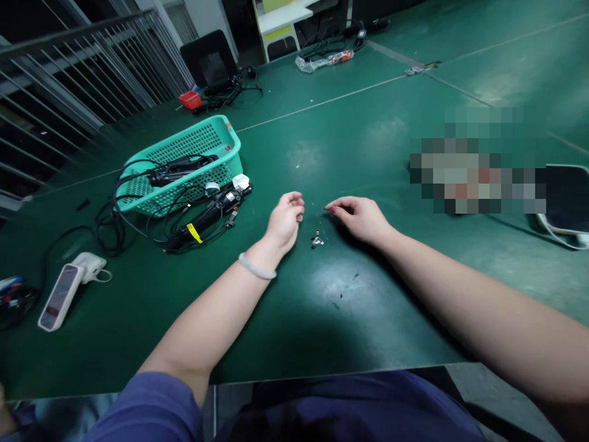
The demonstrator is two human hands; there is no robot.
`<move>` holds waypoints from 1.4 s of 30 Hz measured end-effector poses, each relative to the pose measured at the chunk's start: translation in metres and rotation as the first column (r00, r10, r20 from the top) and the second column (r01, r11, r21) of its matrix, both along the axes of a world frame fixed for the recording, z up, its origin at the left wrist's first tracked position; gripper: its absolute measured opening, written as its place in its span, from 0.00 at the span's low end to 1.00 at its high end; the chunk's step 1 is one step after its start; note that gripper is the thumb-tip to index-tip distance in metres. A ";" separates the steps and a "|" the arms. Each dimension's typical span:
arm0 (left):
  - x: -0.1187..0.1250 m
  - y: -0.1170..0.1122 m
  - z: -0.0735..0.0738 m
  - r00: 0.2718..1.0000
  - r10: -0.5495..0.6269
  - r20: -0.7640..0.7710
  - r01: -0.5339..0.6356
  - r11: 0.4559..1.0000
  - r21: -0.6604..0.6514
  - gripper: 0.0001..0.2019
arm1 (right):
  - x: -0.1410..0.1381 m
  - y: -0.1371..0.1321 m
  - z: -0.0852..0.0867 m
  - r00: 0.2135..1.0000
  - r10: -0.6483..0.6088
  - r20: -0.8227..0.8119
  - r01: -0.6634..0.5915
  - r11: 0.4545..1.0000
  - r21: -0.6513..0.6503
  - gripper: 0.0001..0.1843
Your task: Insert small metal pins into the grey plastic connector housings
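Observation:
Just left of some tiny metal parts (pixel 317 240) on the green table, my left hand (pixel 284 222) rests on its side. Its fingers are loosely curled and a little apart, and I see nothing in them. A pale band (pixel 256 267) circles that wrist. My right hand (pixel 361 216) lies to the right of the parts, palm down. Its thumb and index finger come together in a pinch close to the tabletop; anything between them is too small to make out. The metal parts lie loose between both hands, untouched.
A turquoise basket (pixel 234 146) with black cabled devices stands at the left. Beside it lie a black device with a yellow tag (pixel 193 233) and a white phone-like device (pixel 59 298). At the right is a dark tablet-like object (pixel 568 196); a patch near it is pixelated.

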State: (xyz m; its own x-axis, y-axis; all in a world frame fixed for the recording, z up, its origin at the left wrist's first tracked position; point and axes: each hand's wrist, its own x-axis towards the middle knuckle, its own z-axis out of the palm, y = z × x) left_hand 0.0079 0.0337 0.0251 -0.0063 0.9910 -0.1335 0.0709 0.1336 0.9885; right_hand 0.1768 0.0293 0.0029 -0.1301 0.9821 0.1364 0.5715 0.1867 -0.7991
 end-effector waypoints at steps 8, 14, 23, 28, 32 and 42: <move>-0.022 -0.030 0.000 0.940 0.084 0.330 -0.023 0.983 -0.183 0.10 | -0.011 -0.018 0.008 0.893 0.405 0.195 -0.430 0.896 0.110 0.12; -0.021 -0.032 -0.001 0.913 0.068 0.402 -0.005 0.988 -0.157 0.11 | -0.020 -0.023 0.004 0.834 0.437 0.336 -0.504 0.851 0.145 0.07; -0.025 -0.031 -0.003 0.841 0.137 0.523 -0.038 0.980 -0.195 0.15 | -0.026 -0.026 0.012 0.935 0.333 0.125 -0.351 0.922 0.167 0.10; -0.025 -0.031 -0.001 0.837 0.178 0.517 -0.067 0.972 -0.227 0.12 | -0.027 -0.029 0.013 0.942 0.332 0.038 -0.331 0.913 0.237 0.18; -0.028 -0.029 -0.002 0.857 0.183 0.482 -0.070 0.967 -0.243 0.06 | -0.029 -0.029 0.011 0.964 0.260 -0.062 -0.248 0.956 0.156 0.11; -0.026 -0.030 -0.004 0.813 0.138 0.565 -0.001 0.972 -0.236 0.11 | -0.027 -0.019 0.006 0.957 0.076 -0.281 -0.100 0.993 -0.070 0.07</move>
State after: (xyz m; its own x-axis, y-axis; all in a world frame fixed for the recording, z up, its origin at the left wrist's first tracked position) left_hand -0.0185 0.0041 0.0208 0.0720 0.9365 -0.3433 -0.5174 0.3293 0.7898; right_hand 0.1498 0.0099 0.0092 -0.1852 0.9778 0.0980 0.3092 0.1526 -0.9387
